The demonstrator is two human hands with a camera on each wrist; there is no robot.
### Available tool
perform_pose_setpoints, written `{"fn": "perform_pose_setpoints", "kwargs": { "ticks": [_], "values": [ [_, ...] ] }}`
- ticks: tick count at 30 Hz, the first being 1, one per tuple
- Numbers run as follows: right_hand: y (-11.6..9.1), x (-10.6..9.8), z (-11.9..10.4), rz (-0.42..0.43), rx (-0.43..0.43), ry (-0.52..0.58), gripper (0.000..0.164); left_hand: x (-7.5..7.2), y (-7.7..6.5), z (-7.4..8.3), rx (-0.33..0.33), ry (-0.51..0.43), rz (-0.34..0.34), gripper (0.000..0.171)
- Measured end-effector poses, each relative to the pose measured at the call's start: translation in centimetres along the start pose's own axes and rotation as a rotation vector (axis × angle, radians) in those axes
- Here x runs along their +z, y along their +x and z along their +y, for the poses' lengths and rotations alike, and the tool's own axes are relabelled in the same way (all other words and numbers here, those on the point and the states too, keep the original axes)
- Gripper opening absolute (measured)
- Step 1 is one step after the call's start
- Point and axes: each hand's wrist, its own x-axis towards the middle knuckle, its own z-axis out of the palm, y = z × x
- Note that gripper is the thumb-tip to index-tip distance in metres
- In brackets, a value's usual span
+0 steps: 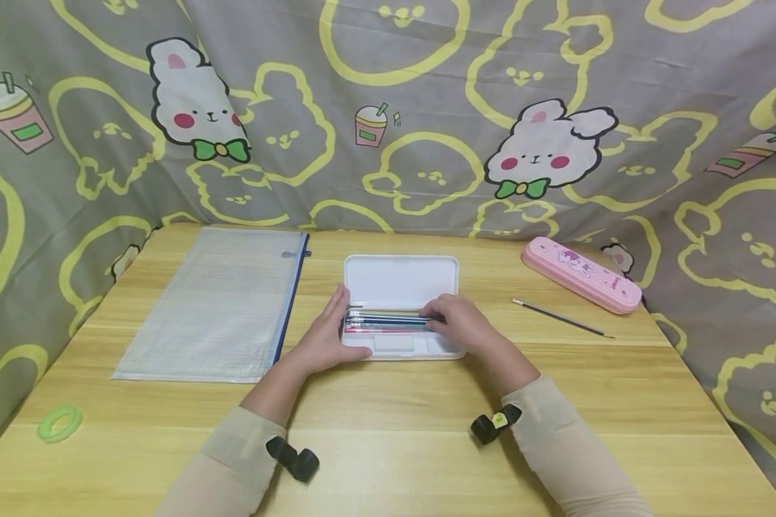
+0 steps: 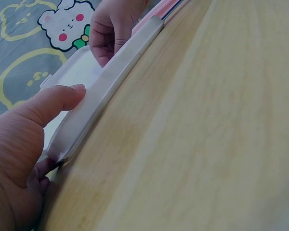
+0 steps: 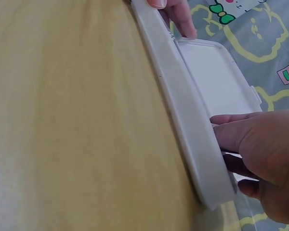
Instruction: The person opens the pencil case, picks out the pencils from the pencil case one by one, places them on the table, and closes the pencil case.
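A white pencil case (image 1: 427,354) lies with its lid (image 1: 401,280) raised at the back. Several pencils (image 1: 388,320) lie lengthwise inside it, behind a white eraser (image 1: 393,344). My left hand (image 1: 323,343) grips the case's left end, thumb along the front rim and fingers round the side. In the left wrist view, the thumb (image 2: 62,98) presses on the case's rim. My right hand (image 1: 462,322) reaches into the right end, its curled fingers and thumb pinching at the pencils' ends. The case wall hides those fingertips in the right wrist view.
A mesh zipper pouch (image 1: 220,301) lies left of the case. Toward the right are a single dark pencil (image 1: 559,318) and a closed pink pencil case (image 1: 582,274). A green ring (image 1: 60,424) sits near the table's left edge. Patterned cloth (image 1: 427,86) hangs behind the table.
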Motion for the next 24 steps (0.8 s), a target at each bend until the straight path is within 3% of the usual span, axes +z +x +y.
{"fn": "perform_pose_setpoints", "kwargs": {
  "ticks": [18,24],
  "values": [
    [0.45,-0.45,-0.30,-0.057,-0.001,0.058,0.020,-0.02,-0.04,-0.01,-0.006,0.004,0.000,0.124],
    [0.36,-0.41,-0.27,-0.070,0.084,0.165,0.018,0.04,0.00,-0.11,0.004,-0.001,0.001,0.123]
  ]
}}
